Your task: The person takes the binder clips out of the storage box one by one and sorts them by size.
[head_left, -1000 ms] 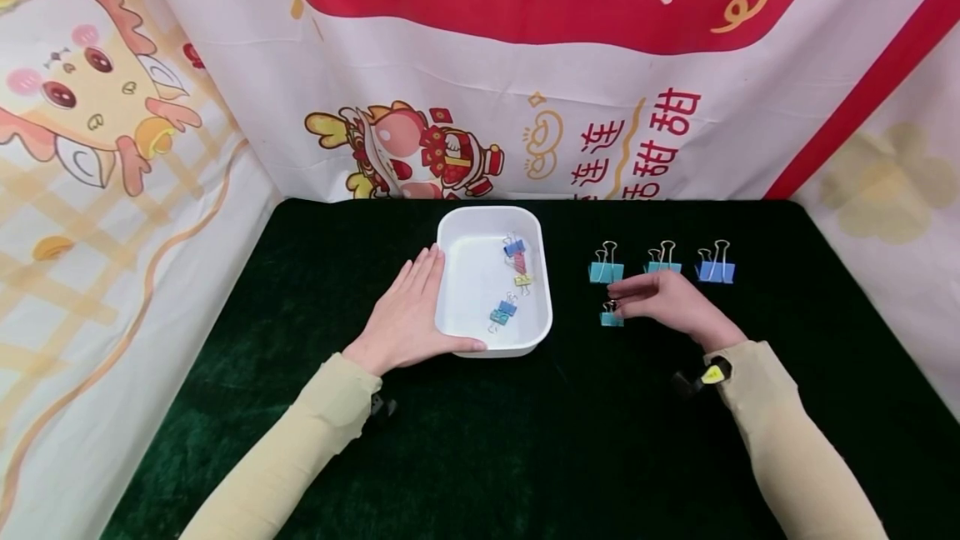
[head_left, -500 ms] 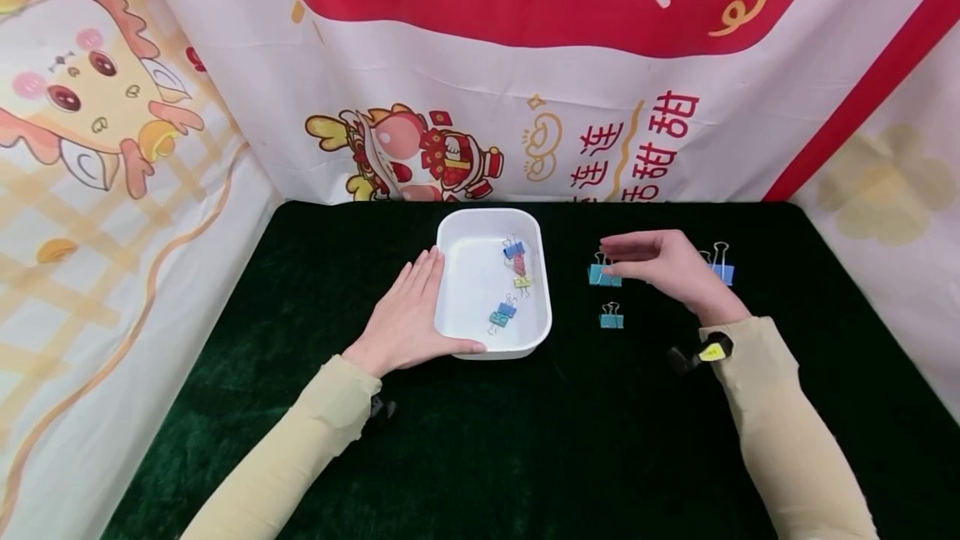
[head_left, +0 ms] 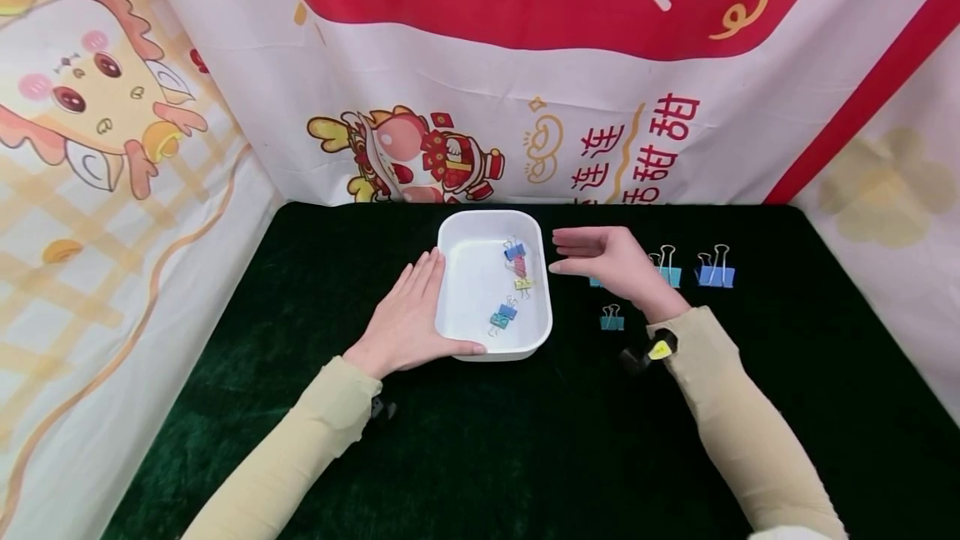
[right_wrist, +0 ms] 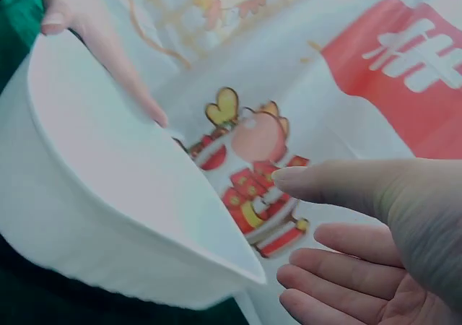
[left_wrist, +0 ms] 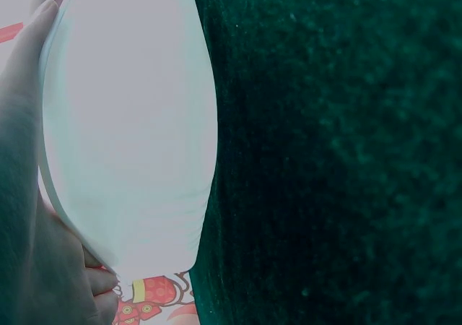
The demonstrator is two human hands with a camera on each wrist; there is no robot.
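Observation:
My left hand (head_left: pixel 405 319) lies along the left side of the white plastic tub (head_left: pixel 467 273), fingers straight against its wall and thumb on the front rim. Inside the tub are several small binder clips: a blue one (head_left: pixel 514 251), a pink one (head_left: pixel 520 266), a yellow one (head_left: pixel 522 282), and a blue and teal pair at the front. My right hand (head_left: pixel 611 261) hovers just right of the tub, its thumb and fingers apart with nothing between them, as the right wrist view also shows. It partly covers a teal binder clip (head_left: pixel 595 282).
Right of the tub, a larger teal binder clip (head_left: pixel 670 276) and a blue binder clip (head_left: pixel 716 275) stand in a row. A smaller teal binder clip (head_left: pixel 612 322) sits in front of them. Dark green cloth (head_left: pixel 480 457) covers the table, and a printed curtain (head_left: pixel 375 65) hangs behind.
My right hand has left the small teal clip, moved up over the larger teal clips, then left toward the tub. My left hand and the tub have stayed in place.

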